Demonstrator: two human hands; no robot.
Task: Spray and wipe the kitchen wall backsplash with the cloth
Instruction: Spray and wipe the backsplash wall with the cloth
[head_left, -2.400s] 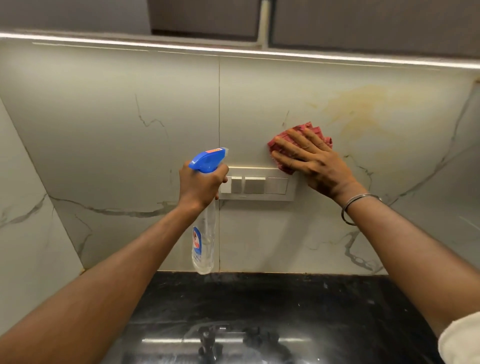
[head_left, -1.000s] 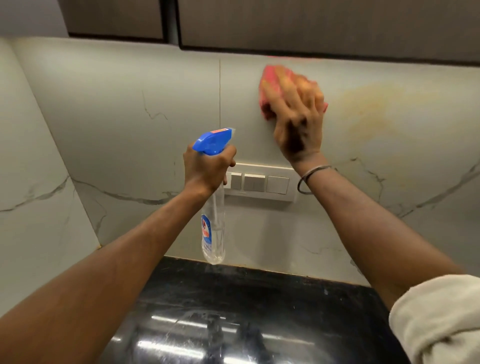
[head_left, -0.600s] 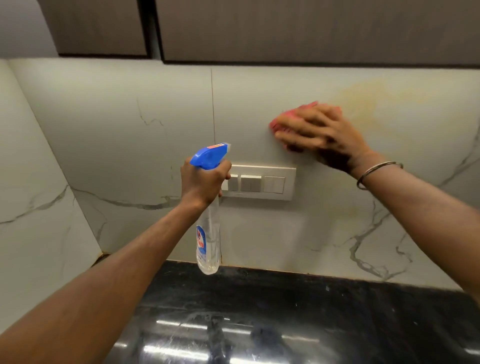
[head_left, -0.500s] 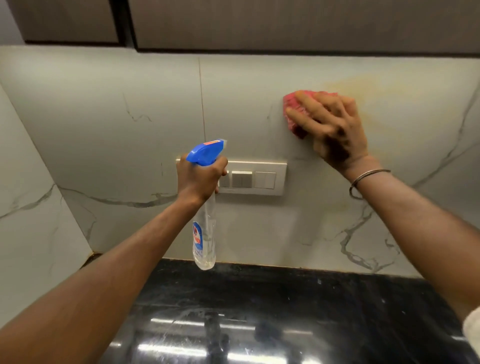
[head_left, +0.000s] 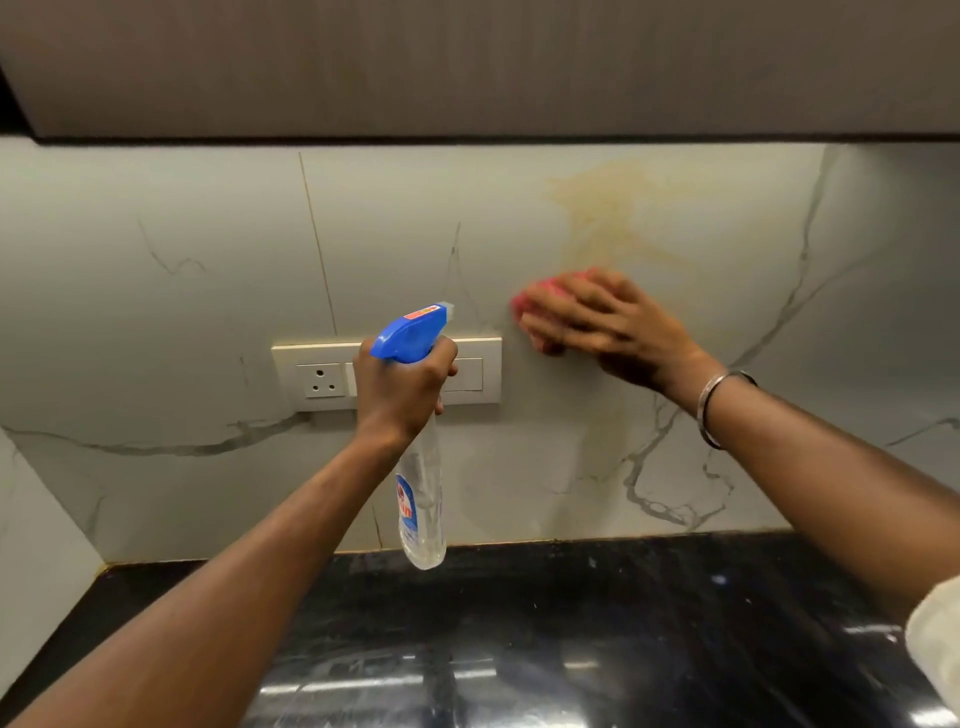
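My left hand (head_left: 400, 387) grips the neck of a clear spray bottle (head_left: 420, 499) with a blue trigger head, held upright in front of the switch plate, nozzle toward the wall. My right hand (head_left: 602, 327), blurred by motion, presses a red cloth (head_left: 530, 301) flat against the white marble backsplash (head_left: 208, 291) just right of the switch plate. Only the cloth's left edge shows past my fingers. A yellowish stain (head_left: 608, 218) spreads on the wall above my right hand.
A cream switch plate with a socket (head_left: 322, 376) is set in the wall behind the bottle. A dark cabinet (head_left: 467, 67) overhangs the top. A glossy black counter (head_left: 597, 623) runs below; a side wall (head_left: 36, 571) closes the left corner.
My right hand has swept the cloth down and slightly left on the wall, from beside the stain to just right of the switch plate. The left hand keeps holding the bottle in place.
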